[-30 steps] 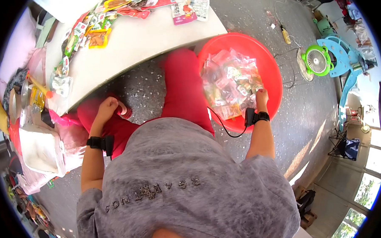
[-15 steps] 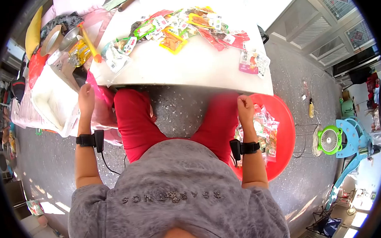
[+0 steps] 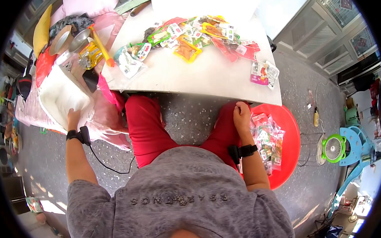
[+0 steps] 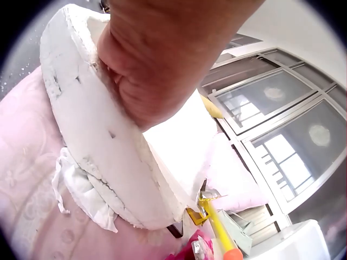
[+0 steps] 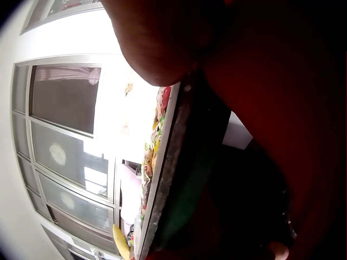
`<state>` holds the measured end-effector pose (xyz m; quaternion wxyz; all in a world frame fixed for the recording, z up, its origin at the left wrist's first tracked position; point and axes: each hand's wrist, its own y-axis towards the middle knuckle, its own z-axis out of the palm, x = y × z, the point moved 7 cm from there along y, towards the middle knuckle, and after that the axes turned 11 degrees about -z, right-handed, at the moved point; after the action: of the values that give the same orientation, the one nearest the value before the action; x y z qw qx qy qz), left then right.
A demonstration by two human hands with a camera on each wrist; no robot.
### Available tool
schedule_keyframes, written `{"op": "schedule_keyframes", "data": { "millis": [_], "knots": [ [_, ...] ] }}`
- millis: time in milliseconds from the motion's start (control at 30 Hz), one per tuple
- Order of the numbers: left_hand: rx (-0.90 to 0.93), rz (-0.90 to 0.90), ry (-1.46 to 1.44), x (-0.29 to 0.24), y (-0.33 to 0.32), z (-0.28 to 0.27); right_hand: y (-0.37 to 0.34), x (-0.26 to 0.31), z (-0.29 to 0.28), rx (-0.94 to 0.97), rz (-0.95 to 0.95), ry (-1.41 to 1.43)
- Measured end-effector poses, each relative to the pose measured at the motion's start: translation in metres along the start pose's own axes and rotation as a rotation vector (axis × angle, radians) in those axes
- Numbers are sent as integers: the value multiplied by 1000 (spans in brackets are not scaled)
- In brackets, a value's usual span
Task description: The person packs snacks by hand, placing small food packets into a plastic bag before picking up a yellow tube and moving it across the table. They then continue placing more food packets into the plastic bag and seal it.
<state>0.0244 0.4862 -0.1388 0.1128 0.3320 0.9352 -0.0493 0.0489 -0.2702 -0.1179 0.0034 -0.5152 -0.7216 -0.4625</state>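
My left hand is at the near rim of a white box on the left; in the left wrist view the hand has its fingers curled over the rim of the cracked white box. Holding nothing visible, my right hand lies loosely curled by the right knee, near the table edge. Beside it stands a red basin with clear packets inside. The right wrist view shows the hand dark and close, its fingers unclear.
A white table carries a heap of colourful snack packets, with a pink-and-white packet near its right corner. Left of it are a yellow stick, a metal bowl and pink bedding. A green fan stands right.
My right hand has left the packets in the red basin and come to the knee. The left hand has moved from the left thigh to the white box's rim. The head view has turned.
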Motion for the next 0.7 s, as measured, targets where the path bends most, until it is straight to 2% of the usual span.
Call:
{"op": "schedule_keyframes", "data": {
  "millis": [33,100,233,333,433,600,667,700],
  "knots": [
    [43,21,33,-6,-4,-2,0,0,0,1,6,-5],
    [28,55,69,14,24,16,1,1,-1,-1,17,-14],
    [-10,95,194,14,31,19,2,4,-1,9,16,-28],
    [-70,53,97,7,17,6,3,4,0,20,10,-36],
    [-140,91,83,12,31,4,2,0,2,30,20,-24],
    [-151,132,-243,-35,-4,-44,2,-1,2,31,37,1],
    [-125,153,-355,-82,-43,-75,1,-7,3,30,100,69],
    [2,138,-492,-97,-54,-77,0,-10,4,30,131,103]
  ]
}}
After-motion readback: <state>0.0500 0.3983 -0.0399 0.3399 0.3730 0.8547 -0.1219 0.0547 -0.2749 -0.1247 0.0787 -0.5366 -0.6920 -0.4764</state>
